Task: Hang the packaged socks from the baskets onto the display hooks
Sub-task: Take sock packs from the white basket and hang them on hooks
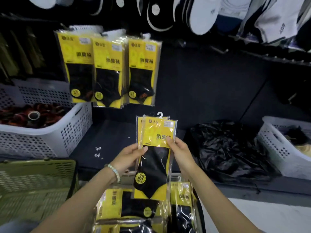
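We pinch the sock pack (pixel 156 130) upright with left hand (pixel 129 154) and right hand (pixel 181 151) fingers (pixel 169 140), hanger (pixel 160 114) free for hooking

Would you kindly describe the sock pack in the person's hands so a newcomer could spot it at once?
Find the dark display wall with three hanging bunches of yellow packs. Just below, mid-frame, the left hand and right hand pinch the held pack by its sides. Unlike the loose packs lying underneath, it stands upright, its white hook free.
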A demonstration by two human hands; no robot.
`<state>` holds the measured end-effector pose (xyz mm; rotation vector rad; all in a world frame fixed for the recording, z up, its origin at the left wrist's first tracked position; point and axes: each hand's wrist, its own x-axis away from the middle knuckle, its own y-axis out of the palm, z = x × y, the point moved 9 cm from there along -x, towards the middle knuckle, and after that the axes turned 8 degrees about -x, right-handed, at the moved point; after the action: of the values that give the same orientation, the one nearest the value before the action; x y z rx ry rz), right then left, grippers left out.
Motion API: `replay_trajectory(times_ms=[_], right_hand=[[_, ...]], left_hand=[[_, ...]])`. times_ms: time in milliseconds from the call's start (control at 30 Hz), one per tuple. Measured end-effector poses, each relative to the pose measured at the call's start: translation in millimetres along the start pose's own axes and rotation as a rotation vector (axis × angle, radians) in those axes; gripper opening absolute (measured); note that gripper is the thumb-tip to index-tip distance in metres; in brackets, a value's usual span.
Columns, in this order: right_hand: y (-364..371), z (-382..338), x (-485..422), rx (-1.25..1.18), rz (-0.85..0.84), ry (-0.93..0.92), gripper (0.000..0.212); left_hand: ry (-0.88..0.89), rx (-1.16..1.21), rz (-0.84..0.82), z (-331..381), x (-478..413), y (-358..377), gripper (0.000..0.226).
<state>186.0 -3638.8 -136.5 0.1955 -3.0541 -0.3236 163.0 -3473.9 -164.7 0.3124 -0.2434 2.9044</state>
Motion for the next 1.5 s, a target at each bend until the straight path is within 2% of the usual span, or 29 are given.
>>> replay_trajectory(times_ms=[67, 167, 267, 400, 433, 567, 700, 767, 867, 967, 1167, 1233, 1333, 1500], right_hand=[[15.2, -18.7, -11.4, -0.027, 0.071, -0.040, 0.023], [31.8, -51.0, -29.0, -0.029, 0.221, -0.132, 0.024], [63.9, -69.3, -49.3, -0.033, 0.152, -0.141, 0.021], [99.4, -72.1, -73.6, -0.090, 0.037, -0.079, 0.017], [104.1, -72.0, -78.6, -0.119, 0.031, -0.072, 0.016], [99.6, -86.0, -88.7, -0.161, 0.111, -0.169, 0.016], [84.6, -122.2, -96.1, -0.161, 0.224, -0.290, 0.018], [80.9, -145.7, -102.6, -0.134, 0.261, -0.353, 0.016], [80.1, -175.6, -115.5, -0.065, 0.296, -0.427, 0.011], [88.6, -188.9, -132.7, 0.027, 0.268, -0.433, 0.008], [89.1, -176.1, -156.5, 0.037, 0.276, -0.360, 0.014], [81.8, -164.4, -162.8, 0.004, 0.326, -0.286, 0.011], [67.3, -145.1, -164.6, -0.026, 0.415, -0.193, 0.016], [41.3, -116.6, -140.3, -0.021, 0.565, -0.147, 0.028]], left_hand=[[0.079, -0.007, 0.061, 27.2, -0.2, -26.1, 0.015], [0.189, -0.021, 0.152, 63.2, -1.1, -61.1, 0.019], [0.253, -0.012, 0.290, 90.5, -0.5, -101.2, 0.018], [0.271, -0.051, 0.463, 105.8, 0.1, -147.4, 0.046], [0.290, -0.071, 0.477, 109.4, 0.4, -154.1, 0.047], [0.376, -0.069, 0.574, 118.8, 3.9, -180.5, 0.036], [0.404, -0.060, 0.706, 124.4, 8.8, -214.8, 0.045], [0.418, -0.063, 0.718, 126.6, 10.4, -225.5, 0.044], [0.424, -0.009, 0.753, 126.0, 14.3, -237.1, 0.031], [0.430, -0.011, 0.796, 125.5, 16.4, -243.3, 0.020], [0.429, 0.027, 0.767, 118.7, 14.1, -235.8, 0.025], [0.429, 0.043, 0.747, 118.3, 13.9, -229.8, 0.029], [0.402, 0.075, 0.720, 112.2, 11.2, -221.8, 0.050], [0.319, 0.112, 0.667, 97.1, 3.4, -212.1, 0.056]])
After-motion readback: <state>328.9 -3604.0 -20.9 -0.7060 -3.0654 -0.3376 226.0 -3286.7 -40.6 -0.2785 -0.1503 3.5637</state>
